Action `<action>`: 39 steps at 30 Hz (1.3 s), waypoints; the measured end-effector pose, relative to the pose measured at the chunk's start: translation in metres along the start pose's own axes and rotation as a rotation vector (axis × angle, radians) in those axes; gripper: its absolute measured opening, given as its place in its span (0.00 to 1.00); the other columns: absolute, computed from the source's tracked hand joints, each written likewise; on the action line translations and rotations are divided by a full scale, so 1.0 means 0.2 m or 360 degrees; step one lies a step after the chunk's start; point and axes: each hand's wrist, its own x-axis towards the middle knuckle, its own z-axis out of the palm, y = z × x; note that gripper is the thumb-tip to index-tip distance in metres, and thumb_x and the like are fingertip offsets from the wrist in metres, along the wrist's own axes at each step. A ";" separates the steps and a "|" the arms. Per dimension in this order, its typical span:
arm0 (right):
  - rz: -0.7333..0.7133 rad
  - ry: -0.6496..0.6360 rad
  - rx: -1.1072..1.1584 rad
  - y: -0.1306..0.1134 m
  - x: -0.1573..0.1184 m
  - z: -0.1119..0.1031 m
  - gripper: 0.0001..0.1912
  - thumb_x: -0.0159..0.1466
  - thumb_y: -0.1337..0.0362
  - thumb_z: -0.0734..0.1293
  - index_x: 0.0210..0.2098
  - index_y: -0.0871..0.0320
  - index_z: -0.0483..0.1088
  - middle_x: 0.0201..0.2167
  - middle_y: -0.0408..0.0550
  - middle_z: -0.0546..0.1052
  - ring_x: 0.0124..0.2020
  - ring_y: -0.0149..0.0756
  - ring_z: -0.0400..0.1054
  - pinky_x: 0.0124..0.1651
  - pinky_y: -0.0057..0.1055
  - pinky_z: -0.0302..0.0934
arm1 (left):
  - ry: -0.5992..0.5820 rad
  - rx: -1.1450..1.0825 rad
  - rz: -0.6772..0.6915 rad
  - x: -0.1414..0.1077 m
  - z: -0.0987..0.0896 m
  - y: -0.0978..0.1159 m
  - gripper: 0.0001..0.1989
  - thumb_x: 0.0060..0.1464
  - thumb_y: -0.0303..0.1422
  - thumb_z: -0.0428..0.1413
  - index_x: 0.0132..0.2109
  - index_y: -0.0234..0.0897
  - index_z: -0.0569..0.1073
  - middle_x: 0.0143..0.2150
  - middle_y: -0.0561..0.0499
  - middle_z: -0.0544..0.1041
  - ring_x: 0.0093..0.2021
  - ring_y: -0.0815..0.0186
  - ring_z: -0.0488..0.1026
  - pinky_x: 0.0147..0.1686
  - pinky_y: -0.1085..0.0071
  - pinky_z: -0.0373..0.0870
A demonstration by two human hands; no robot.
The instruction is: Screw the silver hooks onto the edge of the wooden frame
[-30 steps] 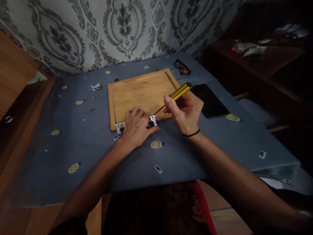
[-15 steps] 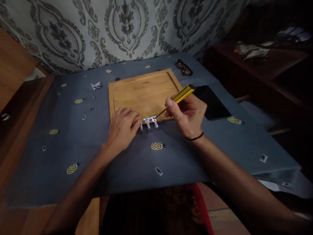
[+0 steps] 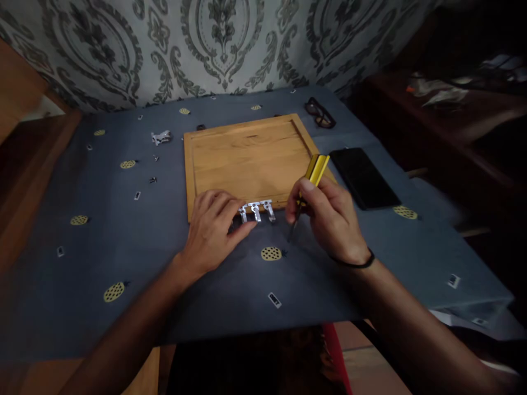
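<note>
Blue tablecloth (image 3: pixel 230 302), hands (image 3: pixel 212 227) at wooden board (image 3: pixel 247 159), yellow screwdriver (image 3: pixel 317 170)

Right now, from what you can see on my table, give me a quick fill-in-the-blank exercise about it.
1. The screwdriver handle gripped in the right hand is mostly ____ in color.
2. Beside the left hand, shiny metal pieces sit along the ____ edge of the wooden board.
3. The tablecloth is printed with yellow ____.
4. The dark glasses lie by the board's far ____ corner.
Missing words: yellow; near; pineapples; right.
</note>
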 end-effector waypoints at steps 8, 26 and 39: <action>-0.0008 0.0182 -0.0683 0.09 -0.09 0.02 0.18 0.59 0.47 0.73 0.30 0.54 0.70 0.17 0.37 0.66 0.17 0.29 0.58 0.19 0.29 0.51 | -0.0005 0.0141 0.0069 -0.02 0.02 0.02 0.15 0.63 0.40 0.58 0.51 0.35 0.73 0.48 0.43 0.79 0.53 0.52 0.71 0.57 0.51 0.66; 0.0010 -0.0130 -0.1055 0.13 -0.10 -0.01 0.12 0.62 0.52 0.70 0.32 0.55 0.73 0.19 0.40 0.74 0.18 0.29 0.64 0.22 0.27 0.54 | 0.0103 0.0182 0.0088 -0.02 0.02 0.03 0.15 0.61 0.38 0.60 0.49 0.32 0.73 0.45 0.43 0.81 0.50 0.51 0.74 0.54 0.47 0.68; 0.0018 0.0060 -0.0735 0.05 -0.10 -0.06 0.14 0.65 0.50 0.68 0.34 0.55 0.74 0.22 0.39 0.70 0.21 0.29 0.61 0.25 0.28 0.55 | 0.0145 0.0190 0.0164 -0.02 0.02 0.05 0.14 0.62 0.38 0.60 0.50 0.33 0.73 0.44 0.44 0.81 0.49 0.52 0.74 0.55 0.48 0.68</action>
